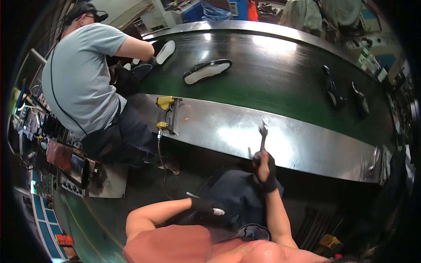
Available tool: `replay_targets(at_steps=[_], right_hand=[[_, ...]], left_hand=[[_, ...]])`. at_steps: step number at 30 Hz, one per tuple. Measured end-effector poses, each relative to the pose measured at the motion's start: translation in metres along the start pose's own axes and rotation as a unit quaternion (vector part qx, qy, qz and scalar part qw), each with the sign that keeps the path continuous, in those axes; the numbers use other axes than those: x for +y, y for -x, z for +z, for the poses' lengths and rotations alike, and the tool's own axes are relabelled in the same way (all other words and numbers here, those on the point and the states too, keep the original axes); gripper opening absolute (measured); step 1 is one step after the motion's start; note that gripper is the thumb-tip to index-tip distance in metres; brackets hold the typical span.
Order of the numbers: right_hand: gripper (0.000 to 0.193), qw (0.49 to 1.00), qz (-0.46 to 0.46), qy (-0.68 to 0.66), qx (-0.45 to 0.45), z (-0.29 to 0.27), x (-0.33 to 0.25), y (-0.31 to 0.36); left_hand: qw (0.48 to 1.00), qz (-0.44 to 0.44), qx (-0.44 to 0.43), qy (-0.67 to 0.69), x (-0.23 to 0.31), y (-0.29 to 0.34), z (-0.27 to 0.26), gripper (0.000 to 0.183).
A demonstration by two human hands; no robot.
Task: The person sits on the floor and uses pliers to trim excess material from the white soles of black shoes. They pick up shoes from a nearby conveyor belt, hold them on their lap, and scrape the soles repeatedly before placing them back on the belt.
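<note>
1. Room: workshop, dim; green floor (pixel 98 232) lower left, machinery clutter round the rim.
2. Conveyor belt (pixel 258 90): dark, greenish toward the near side, runs across the view beyond both hands.
3. Steel ledge (pixel 210 127): bare metal, shiny, along the belt's near edge, between belt and wearer.
4. Co-worker (pixel 83 74): grey T-shirt, cap, at the left end, arm out over shoes there.
5. Sole-up shoe (pixel 207 72): pale sole, mid-belt, ahead and left of right hand, well apart; long axis mostly crosswise, far end tipped right.
6. Two dark shoes (pixel 334 92): right part of belt, lengthwise away from wearer.
7. Yellow air nailer (pixel 165 111): on ledge, left part, hose hanging; well left of right hand.
8. Right hand (pixel 265 171): dark glove, fist round handle, nearest the ledge. Left hand (pixel 206 207): dark glove, back by the lap; grip can't tell.
9. Pincer-like hand tool (pixel 263 133): in right hand, long axis pointing away, tip over ledge; contact unclear, exact kind too.
</note>
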State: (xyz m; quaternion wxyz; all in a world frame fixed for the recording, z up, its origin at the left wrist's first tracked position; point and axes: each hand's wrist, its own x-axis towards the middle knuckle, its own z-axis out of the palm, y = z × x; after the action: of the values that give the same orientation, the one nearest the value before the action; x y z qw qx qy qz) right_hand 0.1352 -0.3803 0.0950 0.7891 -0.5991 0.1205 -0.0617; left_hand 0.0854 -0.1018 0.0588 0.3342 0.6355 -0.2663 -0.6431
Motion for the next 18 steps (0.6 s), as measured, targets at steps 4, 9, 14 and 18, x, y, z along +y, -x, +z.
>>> replay_targets(at_steps=[4,9,14,18], right_hand=[[0.033,0.989,0.005,0.147,-0.032,-0.057,-0.013,0.086],[0.038,0.963,0.192,0.187,0.039,-0.110,0.019,0.187],[0.037,0.914,0.146,0.375,0.059,-0.084,0.043,0.198],[0.037,0.881,0.114,0.453,0.076,-0.077,0.051,0.196]], left_hand=[[0.997,-0.064,-0.021,0.047,0.049,-0.011,-0.030,0.046],[0.997,-0.032,-0.074,-0.006,0.060,-0.034,-0.073,0.048],[0.957,0.228,0.150,-0.102,0.103,-0.017,-0.131,0.037],[0.854,0.225,0.469,0.004,0.153,-0.006,-0.238,0.038]])
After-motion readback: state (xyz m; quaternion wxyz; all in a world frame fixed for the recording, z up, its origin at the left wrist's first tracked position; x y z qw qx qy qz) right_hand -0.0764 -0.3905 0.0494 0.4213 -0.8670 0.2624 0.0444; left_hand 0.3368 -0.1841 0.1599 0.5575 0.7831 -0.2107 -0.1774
